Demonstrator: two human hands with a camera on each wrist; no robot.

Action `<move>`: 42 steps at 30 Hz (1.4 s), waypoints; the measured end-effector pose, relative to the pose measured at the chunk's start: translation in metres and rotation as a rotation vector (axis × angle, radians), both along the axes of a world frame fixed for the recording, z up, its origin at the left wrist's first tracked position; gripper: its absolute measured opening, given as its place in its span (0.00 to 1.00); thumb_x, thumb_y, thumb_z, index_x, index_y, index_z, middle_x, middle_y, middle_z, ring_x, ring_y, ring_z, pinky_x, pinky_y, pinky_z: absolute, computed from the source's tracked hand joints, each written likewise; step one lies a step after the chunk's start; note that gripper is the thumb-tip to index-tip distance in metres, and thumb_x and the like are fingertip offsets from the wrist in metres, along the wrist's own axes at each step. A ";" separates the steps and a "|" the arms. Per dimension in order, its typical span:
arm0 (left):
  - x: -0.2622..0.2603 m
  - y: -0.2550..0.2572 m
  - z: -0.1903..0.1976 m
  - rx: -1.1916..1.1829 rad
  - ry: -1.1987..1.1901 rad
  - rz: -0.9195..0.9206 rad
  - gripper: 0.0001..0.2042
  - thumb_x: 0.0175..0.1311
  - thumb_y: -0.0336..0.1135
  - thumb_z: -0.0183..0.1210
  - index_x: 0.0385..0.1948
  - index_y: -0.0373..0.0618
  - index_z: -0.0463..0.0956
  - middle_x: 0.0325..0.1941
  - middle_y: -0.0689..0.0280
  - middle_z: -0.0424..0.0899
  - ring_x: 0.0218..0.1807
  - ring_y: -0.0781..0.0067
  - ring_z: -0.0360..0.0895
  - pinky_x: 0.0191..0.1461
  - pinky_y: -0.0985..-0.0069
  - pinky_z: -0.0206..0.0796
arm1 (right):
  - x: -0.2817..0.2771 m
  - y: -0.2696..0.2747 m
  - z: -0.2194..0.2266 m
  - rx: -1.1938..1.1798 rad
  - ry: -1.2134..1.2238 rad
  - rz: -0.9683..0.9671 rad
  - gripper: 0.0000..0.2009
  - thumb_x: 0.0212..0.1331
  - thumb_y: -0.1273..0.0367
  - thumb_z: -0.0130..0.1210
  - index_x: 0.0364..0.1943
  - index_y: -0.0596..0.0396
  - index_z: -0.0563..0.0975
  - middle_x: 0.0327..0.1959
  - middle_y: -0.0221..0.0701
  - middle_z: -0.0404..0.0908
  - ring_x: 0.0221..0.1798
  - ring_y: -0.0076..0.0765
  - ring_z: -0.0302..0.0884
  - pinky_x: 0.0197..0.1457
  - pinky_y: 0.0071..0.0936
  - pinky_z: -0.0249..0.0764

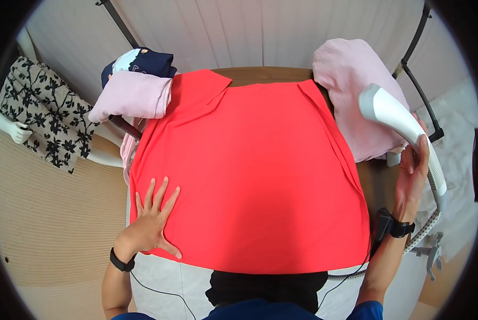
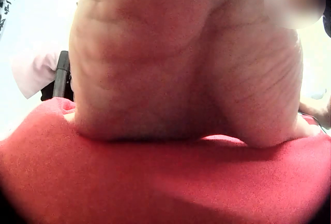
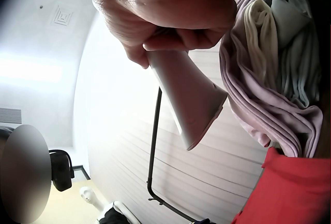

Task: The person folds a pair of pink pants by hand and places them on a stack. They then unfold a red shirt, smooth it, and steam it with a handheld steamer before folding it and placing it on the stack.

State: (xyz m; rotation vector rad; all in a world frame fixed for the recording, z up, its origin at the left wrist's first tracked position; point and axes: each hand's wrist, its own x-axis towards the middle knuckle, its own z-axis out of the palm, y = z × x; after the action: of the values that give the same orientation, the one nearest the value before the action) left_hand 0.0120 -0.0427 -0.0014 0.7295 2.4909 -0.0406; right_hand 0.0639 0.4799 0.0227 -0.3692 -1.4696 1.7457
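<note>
A red garment (image 1: 249, 160) is spread over a brown board in the head view, its edges folded back at the sides. My left hand (image 1: 151, 224) lies with fingers spread on its lower left part. In the left wrist view that palm (image 2: 150, 68) rests on the red cloth. My right hand (image 1: 412, 173) grips the handle of a white garment steamer head (image 1: 393, 111), raised at the right beside the board. The right wrist view shows curled fingers (image 3: 196, 37) round the steamer, whose flared nozzle (image 3: 199, 112) points away from the hand.
A folded pink cloth (image 1: 132, 95) and a navy printed one (image 1: 148, 63) sit at the back left. Pink fabric (image 1: 351, 96) lies back right, near the steamer. A braided hose (image 1: 424, 230) hangs by the right forearm. A mannequin in a floral skirt (image 1: 41, 112) stands left.
</note>
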 end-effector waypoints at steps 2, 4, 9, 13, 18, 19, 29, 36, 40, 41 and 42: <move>0.002 -0.001 0.002 -0.018 -0.002 0.006 0.81 0.14 0.76 0.75 0.80 0.54 0.37 0.84 0.49 0.24 0.82 0.37 0.15 0.75 0.24 0.19 | -0.001 -0.001 0.001 -0.001 -0.004 -0.021 0.26 0.73 0.58 0.53 0.69 0.59 0.71 0.22 0.12 0.61 0.21 0.10 0.41 0.27 0.17 0.40; 0.004 -0.003 0.001 -0.008 -0.006 0.010 0.81 0.13 0.76 0.75 0.80 0.54 0.37 0.84 0.49 0.24 0.82 0.37 0.15 0.75 0.25 0.19 | -0.001 -0.001 -0.001 -0.003 -0.007 -0.037 0.26 0.73 0.58 0.52 0.69 0.59 0.71 0.22 0.12 0.61 0.21 0.10 0.41 0.27 0.17 0.40; 0.008 -0.005 0.003 -0.016 0.005 -0.002 0.83 0.09 0.74 0.76 0.80 0.53 0.38 0.84 0.49 0.25 0.82 0.38 0.15 0.76 0.27 0.18 | 0.002 -0.002 0.000 -0.011 -0.012 0.040 0.27 0.72 0.57 0.54 0.69 0.59 0.71 0.24 0.12 0.64 0.20 0.09 0.42 0.26 0.15 0.42; 0.011 -0.005 0.009 -0.076 -0.003 0.008 0.83 0.08 0.69 0.79 0.80 0.52 0.39 0.84 0.48 0.28 0.83 0.38 0.21 0.79 0.31 0.25 | 0.002 0.001 -0.001 -0.014 0.004 0.032 0.26 0.71 0.59 0.56 0.67 0.59 0.72 0.59 0.26 0.81 0.21 0.09 0.45 0.25 0.12 0.47; 0.005 0.017 0.036 -0.160 0.033 -0.085 0.76 0.18 0.70 0.76 0.80 0.51 0.43 0.83 0.46 0.34 0.83 0.37 0.30 0.82 0.40 0.35 | 0.004 0.001 0.005 -0.012 0.048 0.069 0.25 0.70 0.61 0.55 0.66 0.61 0.72 0.63 0.29 0.80 0.20 0.10 0.46 0.27 0.12 0.50; 0.003 0.031 0.041 -0.161 0.034 -0.097 0.76 0.18 0.70 0.76 0.80 0.51 0.43 0.83 0.46 0.34 0.83 0.37 0.30 0.82 0.40 0.35 | 0.004 0.002 0.004 -0.013 0.049 0.058 0.25 0.70 0.61 0.55 0.66 0.61 0.72 0.63 0.29 0.80 0.20 0.10 0.46 0.27 0.12 0.50; -0.002 0.211 0.008 0.329 0.019 -0.727 0.62 0.43 0.70 0.67 0.79 0.48 0.44 0.83 0.46 0.38 0.83 0.37 0.37 0.79 0.40 0.44 | 0.004 0.004 0.003 -0.012 0.033 0.154 0.23 0.69 0.61 0.56 0.64 0.59 0.74 0.60 0.29 0.82 0.20 0.09 0.48 0.25 0.12 0.51; 0.009 0.238 -0.009 0.223 0.092 -0.826 0.70 0.32 0.76 0.69 0.80 0.51 0.42 0.84 0.46 0.35 0.81 0.27 0.31 0.69 0.18 0.41 | 0.003 -0.001 0.005 -0.014 0.027 0.135 0.23 0.70 0.61 0.55 0.63 0.58 0.75 0.58 0.26 0.82 0.20 0.09 0.47 0.25 0.12 0.49; 0.017 0.232 -0.006 0.167 0.042 -0.833 0.70 0.32 0.75 0.71 0.80 0.56 0.41 0.84 0.48 0.34 0.82 0.29 0.30 0.68 0.17 0.40 | 0.004 -0.002 0.005 -0.034 0.038 0.162 0.22 0.69 0.61 0.57 0.62 0.57 0.77 0.56 0.23 0.82 0.20 0.09 0.47 0.25 0.12 0.48; 0.019 0.229 -0.004 0.168 0.042 -0.830 0.70 0.32 0.75 0.71 0.80 0.56 0.41 0.84 0.48 0.34 0.82 0.29 0.30 0.68 0.17 0.40 | 0.005 -0.003 0.006 -0.046 0.048 0.168 0.20 0.68 0.61 0.58 0.60 0.56 0.79 0.53 0.20 0.83 0.21 0.09 0.47 0.25 0.13 0.47; 0.021 0.227 -0.004 0.164 0.035 -0.831 0.69 0.32 0.75 0.71 0.80 0.56 0.41 0.84 0.49 0.34 0.82 0.29 0.30 0.68 0.17 0.40 | 0.004 -0.004 0.007 -0.043 0.049 0.170 0.20 0.68 0.61 0.58 0.60 0.56 0.79 0.53 0.20 0.83 0.21 0.09 0.47 0.25 0.13 0.47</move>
State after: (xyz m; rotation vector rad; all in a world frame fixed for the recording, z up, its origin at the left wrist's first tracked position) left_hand 0.0331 0.1845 -0.0052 1.7880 2.0626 -0.1497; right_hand 0.0681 0.4762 0.0294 -0.2273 -1.4656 1.9097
